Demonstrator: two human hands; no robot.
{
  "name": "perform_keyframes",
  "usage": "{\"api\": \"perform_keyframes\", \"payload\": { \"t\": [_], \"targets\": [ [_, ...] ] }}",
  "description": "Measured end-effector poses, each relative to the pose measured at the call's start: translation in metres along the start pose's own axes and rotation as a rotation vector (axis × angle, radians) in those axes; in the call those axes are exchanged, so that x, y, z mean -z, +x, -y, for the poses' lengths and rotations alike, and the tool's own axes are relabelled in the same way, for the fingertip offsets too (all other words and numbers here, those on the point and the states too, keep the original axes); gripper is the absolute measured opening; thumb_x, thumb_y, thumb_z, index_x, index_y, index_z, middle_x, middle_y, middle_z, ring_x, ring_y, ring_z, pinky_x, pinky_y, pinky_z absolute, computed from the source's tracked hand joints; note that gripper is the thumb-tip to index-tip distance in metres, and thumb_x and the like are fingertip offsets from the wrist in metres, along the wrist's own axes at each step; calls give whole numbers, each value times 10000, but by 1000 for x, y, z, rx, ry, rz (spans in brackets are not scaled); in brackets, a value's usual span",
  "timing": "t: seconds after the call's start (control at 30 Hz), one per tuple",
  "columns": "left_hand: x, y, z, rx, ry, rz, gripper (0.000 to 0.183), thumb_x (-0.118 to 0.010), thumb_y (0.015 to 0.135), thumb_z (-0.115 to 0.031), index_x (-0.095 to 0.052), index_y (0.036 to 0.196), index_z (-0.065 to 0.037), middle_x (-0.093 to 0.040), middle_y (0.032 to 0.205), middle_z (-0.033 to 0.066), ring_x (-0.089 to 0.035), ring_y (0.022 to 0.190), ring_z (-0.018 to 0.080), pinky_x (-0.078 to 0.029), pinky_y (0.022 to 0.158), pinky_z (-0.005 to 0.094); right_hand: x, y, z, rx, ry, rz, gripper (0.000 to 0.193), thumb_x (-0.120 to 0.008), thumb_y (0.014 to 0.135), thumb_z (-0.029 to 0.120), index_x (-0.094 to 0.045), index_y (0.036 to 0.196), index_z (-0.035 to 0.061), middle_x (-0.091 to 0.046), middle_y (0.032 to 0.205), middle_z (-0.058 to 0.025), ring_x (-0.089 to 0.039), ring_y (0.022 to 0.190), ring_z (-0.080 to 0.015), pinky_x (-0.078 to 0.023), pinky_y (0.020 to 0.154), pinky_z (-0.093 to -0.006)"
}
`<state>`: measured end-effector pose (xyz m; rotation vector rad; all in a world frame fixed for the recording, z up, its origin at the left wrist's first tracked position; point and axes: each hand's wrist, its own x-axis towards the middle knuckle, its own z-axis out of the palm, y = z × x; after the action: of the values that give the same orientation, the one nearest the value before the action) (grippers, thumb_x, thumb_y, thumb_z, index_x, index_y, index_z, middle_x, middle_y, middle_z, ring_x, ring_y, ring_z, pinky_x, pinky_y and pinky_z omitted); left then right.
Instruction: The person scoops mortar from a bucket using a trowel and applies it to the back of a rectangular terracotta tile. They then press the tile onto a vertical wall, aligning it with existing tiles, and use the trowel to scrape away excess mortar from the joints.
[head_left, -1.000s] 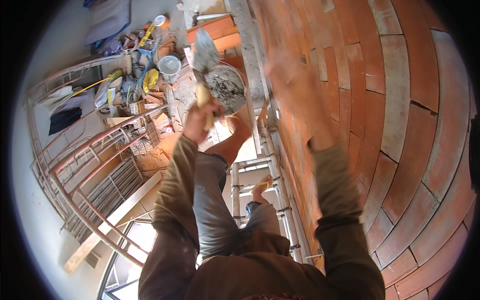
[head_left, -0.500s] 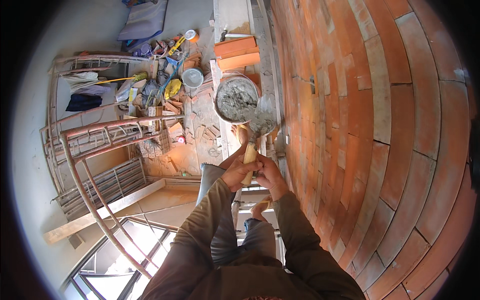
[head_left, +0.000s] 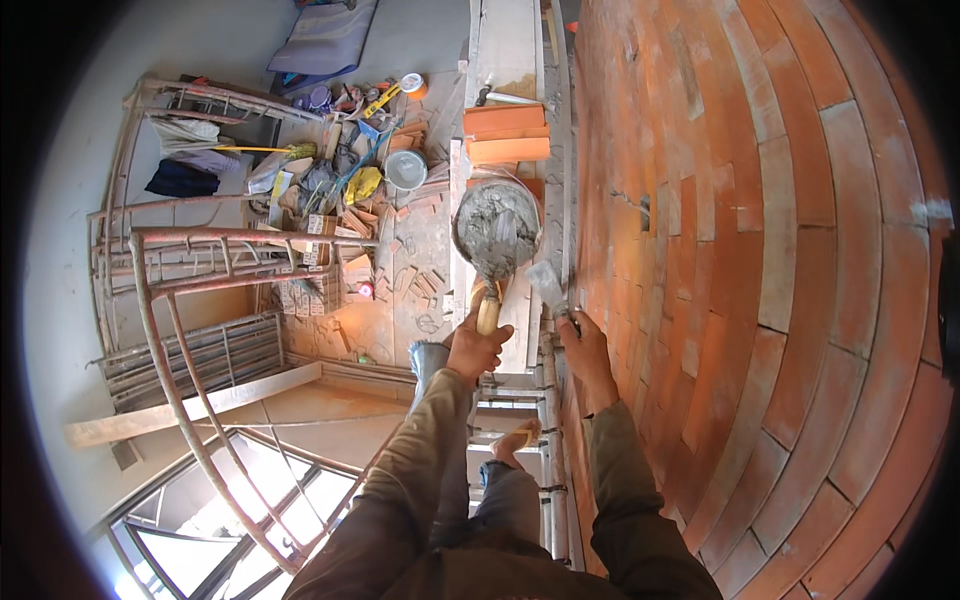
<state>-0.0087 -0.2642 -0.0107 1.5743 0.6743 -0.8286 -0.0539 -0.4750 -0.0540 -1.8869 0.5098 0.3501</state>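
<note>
My left hand (head_left: pixel 477 350) is wrapped round the wooden handle of a trowel (head_left: pixel 489 312). Wet grey mortar covers its blade, which overlaps the near side of a round bucket (head_left: pixel 456 240) of mortar (head_left: pixel 492 218); whether blade and bucket touch, I cannot tell. To the right, close to the brick wall, my right hand (head_left: pixel 586 352) grips a putty knife (head_left: pixel 546 285) with a flat, pale, smeared blade pointing up and left. Beyond the bucket, orange brick tiles (head_left: pixel 507 135) lie on the plank, with a hammer (head_left: pixel 508 97) behind them.
A wall of orange brick tiles (head_left: pixel 720 260) fills the right side. The narrow plank (head_left: pixel 505 45) runs ahead beside it. Metal scaffold rails (head_left: pixel 250 235) stand at left. Below lie a grey bucket (head_left: pixel 405 170), broken tiles and tools. My feet are on ladder-like rungs (head_left: pixel 510 393) and the plank.
My hands were together at the trowel handle; now they are apart. My right hand has moved right with the putty knife. The trowel has shifted slightly left and stays in my left hand.
</note>
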Motion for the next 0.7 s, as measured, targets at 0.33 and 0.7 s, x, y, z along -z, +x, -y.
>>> {"api": "perform_keyframes", "payload": {
  "t": [0.33, 0.7],
  "targets": [
    [-32, 81, 2, 54, -148, 25, 343, -737, 856, -168, -575, 1117, -15, -542, 667, 41, -516, 448, 139, -421, 388, 291, -39, 59, -1, -162, -165, 21, 372, -543, 980, 406, -686, 1040, 68, -684, 884, -230, -660, 874, -436, -501, 744, -495],
    [-29, 100, 13, 90, -154, 26, 654, -648, 811, -26, -456, 1429, -119, -530, 690, 44, -506, 461, 141, -403, 374, 290, -67, 82, 2, -259, -247, 71, 470, -494, 976, 422, -692, 981, -5, -691, 916, -272, -659, 903, -471, -502, 807, -546]
  ]
}}
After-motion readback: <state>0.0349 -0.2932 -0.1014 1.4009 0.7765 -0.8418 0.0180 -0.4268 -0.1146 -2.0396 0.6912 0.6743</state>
